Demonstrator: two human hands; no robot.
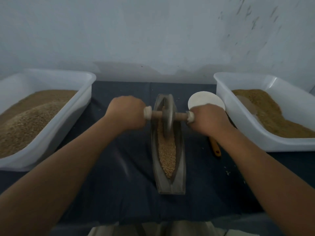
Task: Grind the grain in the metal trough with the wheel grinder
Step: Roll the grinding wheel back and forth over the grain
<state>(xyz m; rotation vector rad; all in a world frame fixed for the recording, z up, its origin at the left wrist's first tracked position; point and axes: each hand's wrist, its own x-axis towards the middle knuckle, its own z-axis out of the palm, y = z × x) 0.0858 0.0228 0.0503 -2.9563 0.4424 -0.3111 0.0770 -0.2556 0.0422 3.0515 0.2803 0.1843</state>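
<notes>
A narrow boat-shaped metal trough (181, 176) lies lengthwise on the dark cloth in the middle. Tan grain (167, 155) fills its groove from the middle toward me. The wheel grinder (166, 116), a grey metal disc on a wooden axle, stands upright in the far half of the groove. My left hand (126, 113) grips the left end of the axle. My right hand (208, 118) grips the right end. Both fists are curled round the handles, level with each other.
A white plastic tub (81, 99) of fine brown meal stands at the left, another white tub (238, 116) at the right. A white round dish (204, 98) and a yellow-handled tool (215, 147) lie between the trough and the right tub. A pale wall rises behind.
</notes>
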